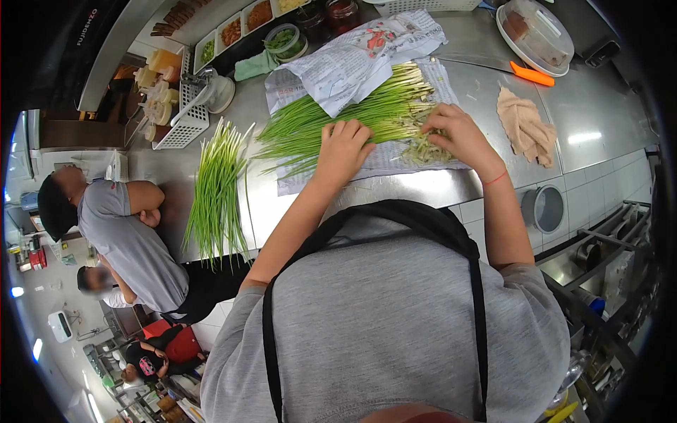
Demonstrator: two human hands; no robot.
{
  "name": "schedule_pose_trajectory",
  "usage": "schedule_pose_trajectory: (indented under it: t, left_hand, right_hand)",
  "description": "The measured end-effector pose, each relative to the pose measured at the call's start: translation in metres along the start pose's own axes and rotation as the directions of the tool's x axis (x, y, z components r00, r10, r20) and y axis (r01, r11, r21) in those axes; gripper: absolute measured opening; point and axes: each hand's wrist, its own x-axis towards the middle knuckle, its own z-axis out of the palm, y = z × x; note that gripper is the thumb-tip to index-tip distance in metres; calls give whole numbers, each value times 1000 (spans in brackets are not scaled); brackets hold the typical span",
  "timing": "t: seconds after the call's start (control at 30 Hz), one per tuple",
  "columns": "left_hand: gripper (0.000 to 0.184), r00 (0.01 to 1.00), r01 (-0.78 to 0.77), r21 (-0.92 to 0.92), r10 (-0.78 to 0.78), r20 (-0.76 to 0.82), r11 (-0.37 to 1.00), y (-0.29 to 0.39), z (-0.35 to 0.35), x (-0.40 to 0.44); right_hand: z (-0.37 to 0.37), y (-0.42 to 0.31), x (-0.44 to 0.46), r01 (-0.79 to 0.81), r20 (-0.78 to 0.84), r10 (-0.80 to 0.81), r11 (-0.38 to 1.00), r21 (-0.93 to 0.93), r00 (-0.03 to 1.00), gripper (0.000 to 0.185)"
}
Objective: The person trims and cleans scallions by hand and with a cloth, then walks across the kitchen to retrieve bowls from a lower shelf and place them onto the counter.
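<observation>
Green onions (367, 106) lie on newspaper (395, 166) on the steel counter, their pale root ends to the right. A flap of newspaper covers part of them. My left hand (345, 146) rests on the front of the pile, fingers curled over the stalks. At the root ends is my right hand (455, 134), its fingers bent and close together above a heap of pale trimmings (427, 151); what they hold, if anything, is too small to make out. Another bunch of green onions (217, 194) lies on the counter to the left.
A white basket (182, 116) of bottles and trays of toppings (231, 32) stand behind left. Farther right are a lidded container (536, 35), an orange-handled tool (532, 74) and a tan cloth (525, 127). A person (137, 233) stands at the left; others are beyond.
</observation>
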Motion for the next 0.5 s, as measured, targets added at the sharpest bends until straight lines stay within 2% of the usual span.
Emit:
schedule_pose_trajectory:
  t: [0.07, 0.17, 0.3, 0.37, 0.5]
  left_hand:
    - [17, 999, 34, 19, -33, -25, 999, -9, 4, -2]
    - [10, 998, 36, 67, -32, -62, 997, -21, 5, -1]
    - [11, 997, 51, 53, -48, -55, 997, -26, 1, -1]
    - [11, 996, 63, 19, -61, -62, 998, -25, -4, -1]
    - [10, 997, 44, 5, -44, -61, 999, -19, -13, 2]
  right_hand:
    - [-3, 8, -7, -11, -25, 10, 1000, -4, 1000, 8]
    - [-10, 17, -17, -130, 23, 131, 991, -42, 991, 5]
    - [-16, 5, -12, -171, 21, 175, 975, -140, 984, 6]
    - [-16, -8, 0, -119, -204, 93, 986, -118, 975, 10]
    - [-2, -25, 25, -36, -258, 34, 999, -3, 965, 16]
